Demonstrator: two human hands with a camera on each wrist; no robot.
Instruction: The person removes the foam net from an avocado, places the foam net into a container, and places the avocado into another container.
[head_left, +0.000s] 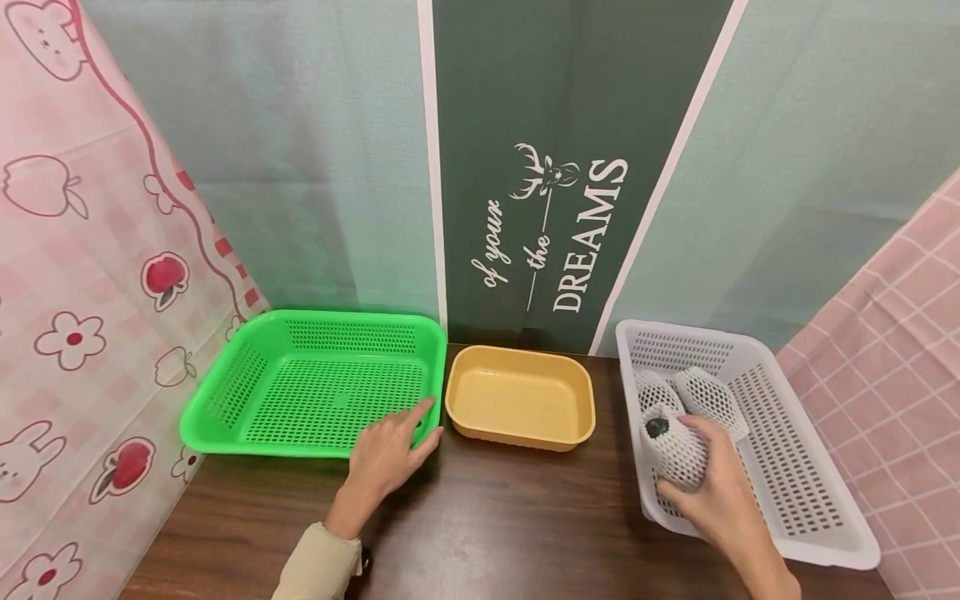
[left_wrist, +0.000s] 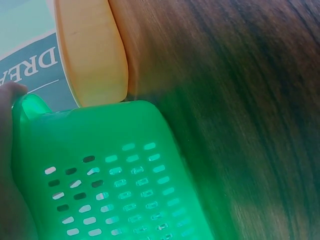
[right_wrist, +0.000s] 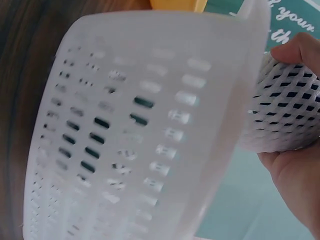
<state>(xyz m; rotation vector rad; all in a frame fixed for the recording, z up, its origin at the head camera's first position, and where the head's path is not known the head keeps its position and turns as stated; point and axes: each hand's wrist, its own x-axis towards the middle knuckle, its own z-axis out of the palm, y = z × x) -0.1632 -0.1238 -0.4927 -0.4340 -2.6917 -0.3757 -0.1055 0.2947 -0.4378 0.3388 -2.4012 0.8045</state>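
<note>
Right fingers (head_left: 705, 428) curl round one netted piece (head_left: 678, 457), not yet set down, two others (head_left: 707, 396) remaining just beyond them in the white basket (head_left: 793, 467); left fingers (head_left: 422, 411) rest spread on the green basket (head_left: 315, 404).

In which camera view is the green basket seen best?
The head view: it shows nearly all the green basket, inside and rim; the left hand hides a little. The left wrist view gives a close, cropped part of its slotted outside; the right wrist view does not show it.
</note>
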